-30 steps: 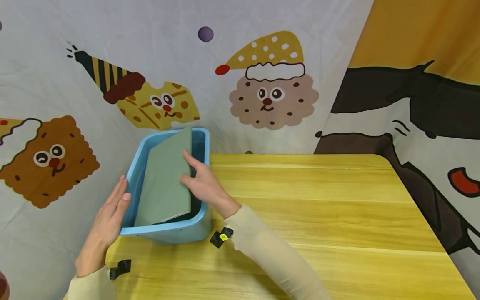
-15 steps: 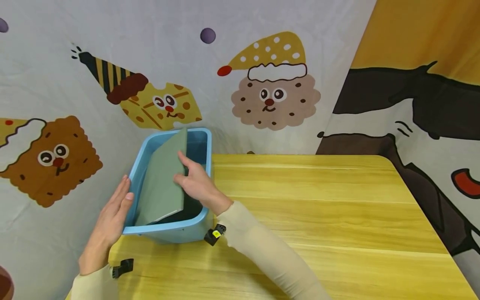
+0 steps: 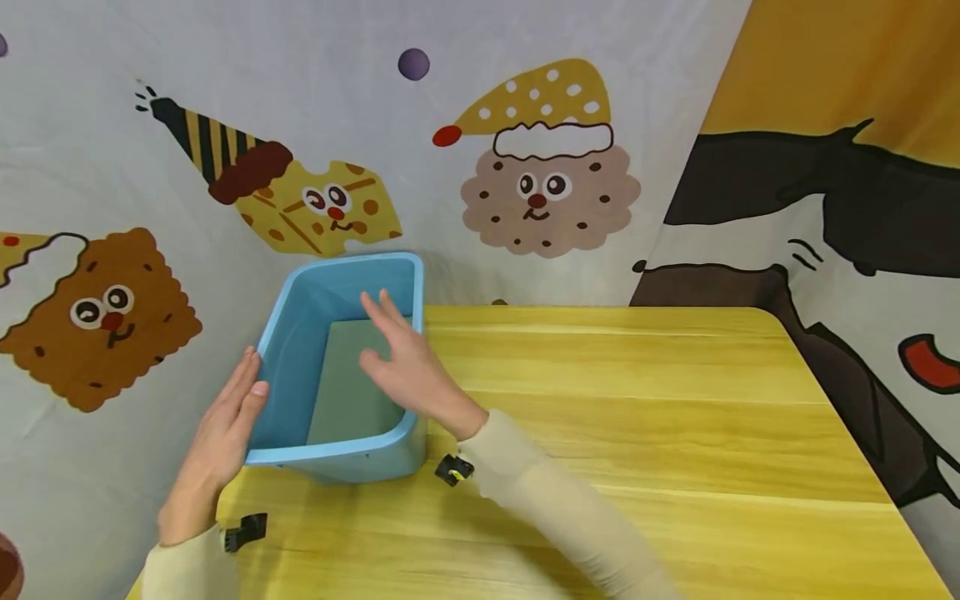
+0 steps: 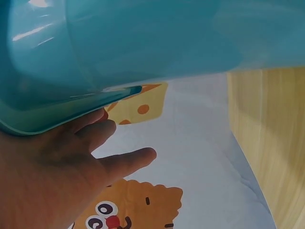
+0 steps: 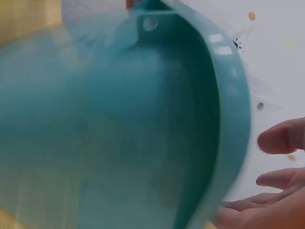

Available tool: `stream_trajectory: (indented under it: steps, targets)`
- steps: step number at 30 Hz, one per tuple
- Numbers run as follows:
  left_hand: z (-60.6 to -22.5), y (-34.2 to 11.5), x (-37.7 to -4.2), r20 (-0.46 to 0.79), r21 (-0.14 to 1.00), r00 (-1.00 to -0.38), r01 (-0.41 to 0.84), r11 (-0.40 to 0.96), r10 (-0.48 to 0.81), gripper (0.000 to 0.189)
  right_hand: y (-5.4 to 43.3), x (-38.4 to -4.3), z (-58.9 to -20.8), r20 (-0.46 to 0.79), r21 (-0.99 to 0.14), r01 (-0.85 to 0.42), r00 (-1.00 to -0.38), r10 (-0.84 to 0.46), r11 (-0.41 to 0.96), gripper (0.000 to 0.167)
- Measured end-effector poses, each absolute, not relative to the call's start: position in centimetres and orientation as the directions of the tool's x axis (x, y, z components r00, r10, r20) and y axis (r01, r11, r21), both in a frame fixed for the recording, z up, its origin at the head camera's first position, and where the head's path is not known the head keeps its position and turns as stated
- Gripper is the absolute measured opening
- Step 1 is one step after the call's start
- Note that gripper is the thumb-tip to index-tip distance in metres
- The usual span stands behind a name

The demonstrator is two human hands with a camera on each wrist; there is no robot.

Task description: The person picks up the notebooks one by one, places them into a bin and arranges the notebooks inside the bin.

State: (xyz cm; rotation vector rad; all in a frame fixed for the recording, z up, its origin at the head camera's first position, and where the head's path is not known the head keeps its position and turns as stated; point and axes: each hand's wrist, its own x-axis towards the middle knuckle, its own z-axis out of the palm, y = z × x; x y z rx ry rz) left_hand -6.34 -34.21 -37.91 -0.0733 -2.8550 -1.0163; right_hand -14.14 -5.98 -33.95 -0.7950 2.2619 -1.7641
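A light-blue plastic bin point(image 3: 330, 452) stands at the left of the wooden table. Flat on its floor lies a thin grey-green notebook point(image 3: 348, 379), partly covered from sight by the right hand and the bin's near wall. My left hand point(image 3: 217, 437) rests along the outside of the bin's left rim, fingers extended. Over the bin's right side hovers my right hand point(image 3: 412, 371), fingers spread and holding nothing. In the left wrist view the left hand point(image 4: 52, 176) touches the bin's lip; the right wrist view has the right hand point(image 5: 276, 202) at the rim's edge.
The wooden table point(image 3: 630, 417) stretches to the right of the bin. A pale cloth with printed cartoon biscuits point(image 3: 547, 200) hangs right behind the bin and along the left. Another cloth with dark and orange shapes point(image 3: 840, 200) hangs at the right.
My right hand held the notebook slanted in the bin and tipped it leftward, then let go. The notebook dropped flat to the bottom. My left hand stays at the rim.
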Motion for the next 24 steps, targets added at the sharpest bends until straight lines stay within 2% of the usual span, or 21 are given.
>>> stream_trajectory:
  steps: [7,15,18,24]
  targets:
    - [-37.6,-34.4,-6.3,0.137,0.585,-0.990,0.091,0.806,0.013,0.061,-0.9,-14.0,-36.0,0.274,-0.913,-0.369,-0.871,-0.408,0.174,0.062]
    - [-36.1,-33.4,-5.5,0.217,0.342,-0.975,0.037,0.939,-0.041,0.077,5.2,-13.2,-39.1,0.241,-0.832,-0.379,-0.905,-0.351,0.405,0.068]
    - [-35.4,-32.3,-5.1,0.262,0.278,-0.965,0.063,0.959,-0.013,0.078,7.7,-12.8,-40.3,0.204,-0.790,-0.356,-0.920,-0.334,0.498,0.069]
    - [-34.9,-27.5,-5.1,0.313,0.244,-0.943,0.197,0.949,0.116,0.078,12.0,-11.9,-41.7,0.147,-0.721,-0.315,-0.940,-0.308,0.617,0.070]
